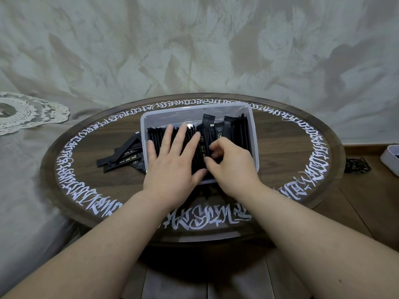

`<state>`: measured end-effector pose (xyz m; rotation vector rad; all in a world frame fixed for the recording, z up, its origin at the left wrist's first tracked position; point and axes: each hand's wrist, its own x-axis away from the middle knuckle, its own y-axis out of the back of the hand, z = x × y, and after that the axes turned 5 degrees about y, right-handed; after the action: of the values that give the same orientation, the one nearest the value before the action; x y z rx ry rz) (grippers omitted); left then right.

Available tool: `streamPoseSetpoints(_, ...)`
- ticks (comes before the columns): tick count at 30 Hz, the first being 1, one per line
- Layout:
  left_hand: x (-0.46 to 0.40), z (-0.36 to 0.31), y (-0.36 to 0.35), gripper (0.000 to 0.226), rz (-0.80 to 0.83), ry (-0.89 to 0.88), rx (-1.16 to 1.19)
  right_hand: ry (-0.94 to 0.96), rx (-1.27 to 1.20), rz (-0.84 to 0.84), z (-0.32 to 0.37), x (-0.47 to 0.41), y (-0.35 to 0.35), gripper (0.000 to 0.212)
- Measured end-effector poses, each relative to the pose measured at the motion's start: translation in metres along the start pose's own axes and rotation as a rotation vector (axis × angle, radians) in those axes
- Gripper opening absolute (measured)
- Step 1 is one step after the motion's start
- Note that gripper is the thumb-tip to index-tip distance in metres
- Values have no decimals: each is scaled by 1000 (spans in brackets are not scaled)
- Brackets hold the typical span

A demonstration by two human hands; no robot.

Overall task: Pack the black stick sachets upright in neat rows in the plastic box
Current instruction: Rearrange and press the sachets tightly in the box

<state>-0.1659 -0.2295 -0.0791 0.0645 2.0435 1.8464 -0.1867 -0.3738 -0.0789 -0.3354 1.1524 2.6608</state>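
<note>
The right hand [228, 162] has its fingers curled in a pinching grip on a few black stick sachets [207, 139] near the middle of the plastic box [149, 117], the thumb tucked in at the front of the bundle. The left hand [172, 160] lies flat with fingers spread and straight, pressing on the row of packed sachets [155, 134] in the left half of the box; its thumb reaches toward the right hand and the two are just beside each other.

In the right half of the box more sachets stand upright, a few of them [234, 124] rising above the others toward the far wall. The clear box sits around the middle of the round wooden worktop [291, 152], a little toward its far edge.

A loose pile of sachets [123, 158] lies flat on the worktop just beside the box's left wall. White lettering [207, 219] runs in a ring round the worktop's rim.

Beyond the worktop's left edge a lace doily [26, 113] lies on a grey cloth. To the right, on the floor, there is a tangle of black cord [357, 165] and the corner of a white container [390, 158].
</note>
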Motion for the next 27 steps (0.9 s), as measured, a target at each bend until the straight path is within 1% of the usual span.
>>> streamPoseSetpoints(6,0,0,0,82,-2,1,14,2,64,-14,0,-2,-2,32)
streamPoseSetpoints(10,0,0,1,81,-10,-1,16,20,50,-39,0,-1,-3,27)
streamPoseSetpoints(14,0,0,1,81,-7,5,15,58,23,-6,-2,0,-1,27)
streamPoseSetpoints(20,3,-3,2,82,-6,23,13,49,118,-21,-7,-2,1,31)
streamPoseSetpoints(27,10,-2,5,86,-14,42,19,120,83,78,-9,0,4,35)
